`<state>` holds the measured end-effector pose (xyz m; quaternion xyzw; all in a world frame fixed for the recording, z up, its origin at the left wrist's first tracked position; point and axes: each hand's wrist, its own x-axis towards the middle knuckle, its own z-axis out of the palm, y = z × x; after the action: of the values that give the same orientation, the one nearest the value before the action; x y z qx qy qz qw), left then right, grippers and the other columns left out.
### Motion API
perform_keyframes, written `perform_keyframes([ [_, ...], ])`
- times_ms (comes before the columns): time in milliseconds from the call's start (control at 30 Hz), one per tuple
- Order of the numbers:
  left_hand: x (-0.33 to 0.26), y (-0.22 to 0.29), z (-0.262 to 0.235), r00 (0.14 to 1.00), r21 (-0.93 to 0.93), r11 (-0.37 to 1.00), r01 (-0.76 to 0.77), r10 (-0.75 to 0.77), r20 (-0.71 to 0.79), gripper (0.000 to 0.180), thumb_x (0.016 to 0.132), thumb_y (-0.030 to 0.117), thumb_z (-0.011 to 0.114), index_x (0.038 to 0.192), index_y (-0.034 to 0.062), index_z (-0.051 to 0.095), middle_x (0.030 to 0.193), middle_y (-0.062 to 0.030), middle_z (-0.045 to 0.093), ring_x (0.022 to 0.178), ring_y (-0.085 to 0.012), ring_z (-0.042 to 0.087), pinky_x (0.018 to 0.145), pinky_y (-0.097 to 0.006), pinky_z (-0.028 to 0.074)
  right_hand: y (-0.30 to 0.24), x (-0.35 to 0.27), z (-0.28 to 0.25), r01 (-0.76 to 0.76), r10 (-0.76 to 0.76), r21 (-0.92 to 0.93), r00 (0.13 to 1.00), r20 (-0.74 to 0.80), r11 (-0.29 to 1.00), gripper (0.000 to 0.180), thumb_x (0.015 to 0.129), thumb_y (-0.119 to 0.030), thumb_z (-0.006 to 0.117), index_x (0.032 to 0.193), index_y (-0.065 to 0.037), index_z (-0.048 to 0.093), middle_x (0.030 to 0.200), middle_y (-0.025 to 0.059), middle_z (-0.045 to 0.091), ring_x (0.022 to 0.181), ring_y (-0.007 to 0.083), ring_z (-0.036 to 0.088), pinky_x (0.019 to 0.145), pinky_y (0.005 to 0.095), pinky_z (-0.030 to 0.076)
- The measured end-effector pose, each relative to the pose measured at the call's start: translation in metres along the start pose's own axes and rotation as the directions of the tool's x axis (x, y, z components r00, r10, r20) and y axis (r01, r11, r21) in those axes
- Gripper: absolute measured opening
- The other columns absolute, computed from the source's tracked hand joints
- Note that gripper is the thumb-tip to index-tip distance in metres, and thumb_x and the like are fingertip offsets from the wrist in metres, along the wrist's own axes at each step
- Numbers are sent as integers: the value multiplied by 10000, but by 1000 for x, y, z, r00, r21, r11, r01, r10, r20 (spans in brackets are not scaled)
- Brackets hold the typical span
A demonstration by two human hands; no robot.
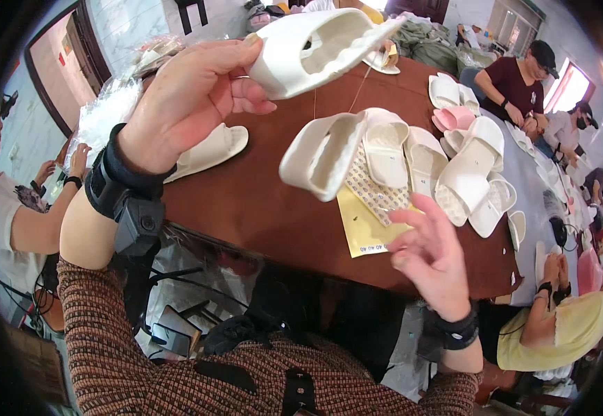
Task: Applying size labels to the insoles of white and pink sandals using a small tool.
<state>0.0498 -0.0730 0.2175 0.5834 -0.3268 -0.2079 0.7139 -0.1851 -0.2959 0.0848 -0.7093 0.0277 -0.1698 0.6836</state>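
Note:
My left hand (201,97) is raised with its thumb and fingers closed on the strap side of a white slipper (315,52). Below it a second white slipper (323,152) hangs tilted, with thin threads running up from it toward the held one. My right hand (433,256) is in front of the table's near edge, fingers apart and slightly curled, with nothing visible in them. Nearest to it are a yellow sheet (357,229) and a sheet of small printed stickers (371,187). Another white slipper (211,149) lies beyond my left wrist.
Several white slippers (471,170) lie overlapping on the brown tabletop (266,215), with a pink slipper (454,118) among them. Plastic bags (104,114) are at the left. Co-workers sit at the left and along the grey table (523,180) at the right.

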Motion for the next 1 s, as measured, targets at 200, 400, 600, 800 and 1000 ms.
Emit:
perform_keyframes([
  [200,-6,-18,34,990,-42,999,30,-24,140,341,1033,284,514,1160,-16,613,908,-66,686,706,-119,643,778,-358,575,38,16,46,185,-169,-372,983,73,910,1033,710,-211,889,1502,6,261,1488,224,380,1271,298,513,960,373,470],
  [400,-11,-22,38,974,-51,995,83,-70,216,322,1029,270,523,1142,-21,605,893,-75,685,716,-128,647,780,-357,575,51,42,32,117,-152,-294,983,-99,949,642,837,-166,782,1364,-1,453,1250,125,591,1108,194,590,873,317,495],
  [600,-12,-27,26,984,-58,993,99,-89,156,286,1024,279,534,1081,10,611,867,-63,677,711,-124,642,771,-348,576,56,54,15,188,-208,-107,952,-226,976,367,989,-210,611,1282,-2,536,1128,72,650,957,128,613,783,292,520],
  [800,-22,-31,21,983,-43,990,133,-126,137,304,1017,301,545,1071,10,616,863,-65,682,698,-128,639,712,-332,573,57,60,7,77,-38,153,969,-243,985,365,991,-192,579,1308,-20,523,1161,56,637,953,119,613,765,269,510],
  [1000,-38,-43,-2,949,96,955,281,-292,123,296,1008,271,552,1054,-14,618,884,-83,697,693,-129,670,613,-249,548,55,68,14,19,67,312,963,-261,950,359,991,-209,548,1274,11,537,1164,77,646,974,152,638,772,295,519],
])
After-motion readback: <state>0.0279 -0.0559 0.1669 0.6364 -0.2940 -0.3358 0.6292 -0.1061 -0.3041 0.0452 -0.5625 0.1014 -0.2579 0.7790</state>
